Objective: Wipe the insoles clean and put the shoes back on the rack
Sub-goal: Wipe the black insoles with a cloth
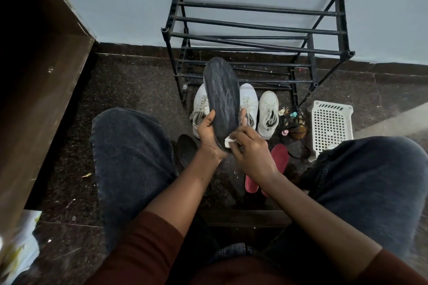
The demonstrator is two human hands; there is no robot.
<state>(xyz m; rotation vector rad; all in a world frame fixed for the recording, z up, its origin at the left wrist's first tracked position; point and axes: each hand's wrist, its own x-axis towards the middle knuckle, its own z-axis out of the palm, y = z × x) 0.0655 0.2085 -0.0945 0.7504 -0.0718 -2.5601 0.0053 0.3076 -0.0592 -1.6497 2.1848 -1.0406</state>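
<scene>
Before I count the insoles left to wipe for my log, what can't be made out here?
Head view:
- Red insole: right forearm crosses it; one or two, unclear.
- Black floor insole: left hand hides part.
- Leftmost white shoe: held insole hides its side.
- Wipe: mostly inside right hand.
- Trinkets beside basket: too small.

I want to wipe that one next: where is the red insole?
In the head view, the red insole lies on the floor below the right hand, left of the white basket.
</scene>
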